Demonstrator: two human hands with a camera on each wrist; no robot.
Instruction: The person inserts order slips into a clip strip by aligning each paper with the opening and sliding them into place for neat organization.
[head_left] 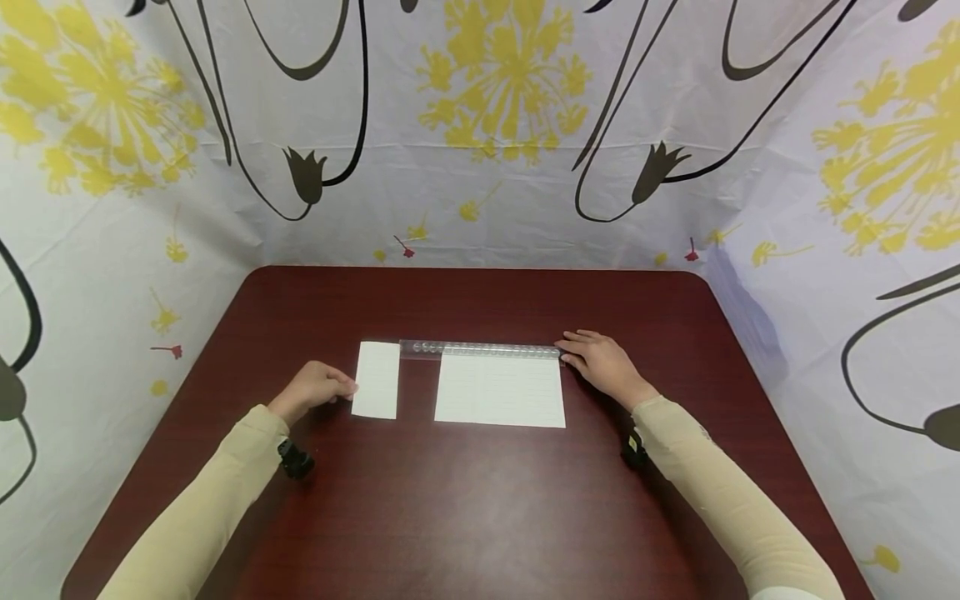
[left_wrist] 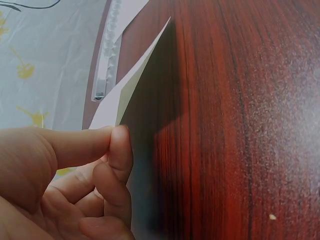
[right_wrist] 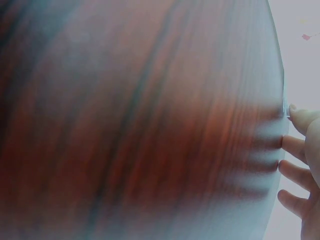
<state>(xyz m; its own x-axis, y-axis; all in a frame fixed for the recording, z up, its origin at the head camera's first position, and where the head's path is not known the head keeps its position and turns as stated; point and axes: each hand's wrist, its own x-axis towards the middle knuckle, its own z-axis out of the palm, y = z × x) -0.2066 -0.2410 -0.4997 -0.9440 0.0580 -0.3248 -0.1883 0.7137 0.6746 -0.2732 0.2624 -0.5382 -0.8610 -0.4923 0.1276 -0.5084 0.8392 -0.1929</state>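
My left hand (head_left: 318,387) pinches the left edge of a narrow white paper piece (head_left: 377,380) between thumb and fingertips. In the left wrist view this paper (left_wrist: 107,107) stands tilted, one side off the table. A wider white sheet (head_left: 500,389) with faint lines lies to its right, across a gap. Along the top edge of that sheet runs a clear plastic ruler (head_left: 480,349), its left end reaching the narrow piece. At the ruler's right end rests my right hand (head_left: 606,367), fingers spread. The right wrist view catches only part of that hand (right_wrist: 302,165) at its edge.
The dark red wooden table (head_left: 480,508) has rounded far corners. A white cloth (head_left: 480,221) with yellow and grey flower prints hangs behind it and along both sides. Dark devices are strapped at the left wrist (head_left: 296,459) and the right wrist (head_left: 633,450).
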